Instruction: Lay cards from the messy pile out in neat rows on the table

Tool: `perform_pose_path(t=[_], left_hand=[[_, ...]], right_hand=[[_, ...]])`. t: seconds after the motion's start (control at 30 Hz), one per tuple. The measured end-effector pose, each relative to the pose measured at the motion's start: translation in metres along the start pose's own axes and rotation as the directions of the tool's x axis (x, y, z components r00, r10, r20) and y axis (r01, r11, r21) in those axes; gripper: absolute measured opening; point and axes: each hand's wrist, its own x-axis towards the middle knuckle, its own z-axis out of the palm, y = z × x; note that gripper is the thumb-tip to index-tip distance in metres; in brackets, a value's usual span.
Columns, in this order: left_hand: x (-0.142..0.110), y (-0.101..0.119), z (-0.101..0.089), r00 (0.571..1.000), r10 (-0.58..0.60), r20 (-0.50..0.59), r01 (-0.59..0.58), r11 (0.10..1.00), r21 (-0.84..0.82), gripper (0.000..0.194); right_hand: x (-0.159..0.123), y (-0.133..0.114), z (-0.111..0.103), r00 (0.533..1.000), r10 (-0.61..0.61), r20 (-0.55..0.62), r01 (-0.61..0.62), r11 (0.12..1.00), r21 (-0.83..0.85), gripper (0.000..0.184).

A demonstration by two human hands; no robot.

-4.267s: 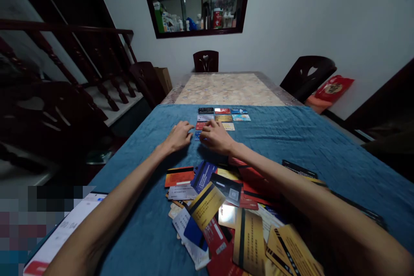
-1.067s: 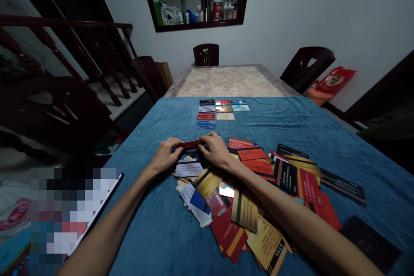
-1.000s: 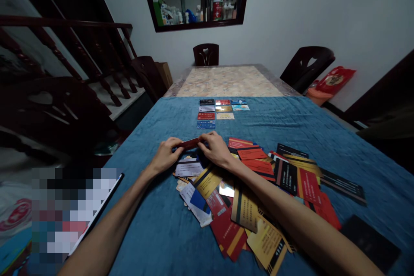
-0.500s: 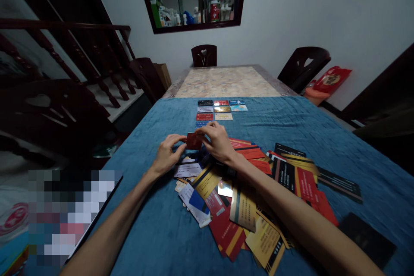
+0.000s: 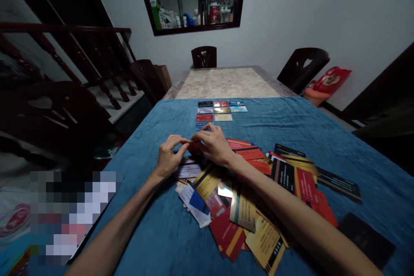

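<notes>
A dark red card (image 5: 193,147) is pinched between both hands over the upper edge of a loose card pile, tipped so that its thin edge faces me. My left hand (image 5: 170,152) grips its left end with thumb and fingertips. My right hand (image 5: 212,144) has closed fingers on its right end and hides part of it. Just beyond the hands, several cards lie in neat rows, from a black card (image 5: 205,104) at the back to a partly covered blue card (image 5: 201,126). Gold, red, white and black cards overlap in the pile (image 5: 228,230) beneath my right forearm.
A blue cloth (image 5: 145,220) covers the near table. Beyond it lies a patterned tabletop (image 5: 223,82). A dark flat object (image 5: 367,239) rests at the lower right. Chairs surround the table, one (image 5: 204,57) at the far end. A blurred-out object (image 5: 77,215) is at the lower left.
The red card has tilted from showing its face to nearly edge-on. Both hands have turned slightly with it and stay in about the same place.
</notes>
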Motion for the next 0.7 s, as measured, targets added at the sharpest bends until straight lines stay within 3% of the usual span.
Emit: perform_pose_path(t=[0.13, 0.27, 0.5, 0.7], left_hand=[[-0.001, -0.005, -0.002, 1.000, -0.015, -0.011, 0.015, 1.000, 0.010, 0.019], [-0.002, -0.010, -0.002, 0.999, -0.024, -0.035, 0.024, 1.000, -0.001, 0.018], [-0.004, -0.015, -0.002, 0.997, -0.071, -0.034, 0.071, 0.997, 0.011, 0.018], [-0.004, -0.035, 0.004, 0.992, -0.112, -0.053, 0.113, 0.993, 0.016, 0.017]], right_hand=[[-0.002, 0.006, 0.009, 0.984, 0.108, 0.142, -0.111, 0.994, 0.012, 0.026], [-0.003, 0.011, 0.016, 0.959, 0.155, 0.236, -0.155, 0.988, -0.019, 0.019], [-0.002, 0.013, 0.016, 0.968, 0.176, 0.179, -0.176, 0.984, -0.011, 0.022], [-0.001, 0.014, 0.013, 0.964, 0.240, 0.118, -0.248, 0.967, 0.055, 0.027]])
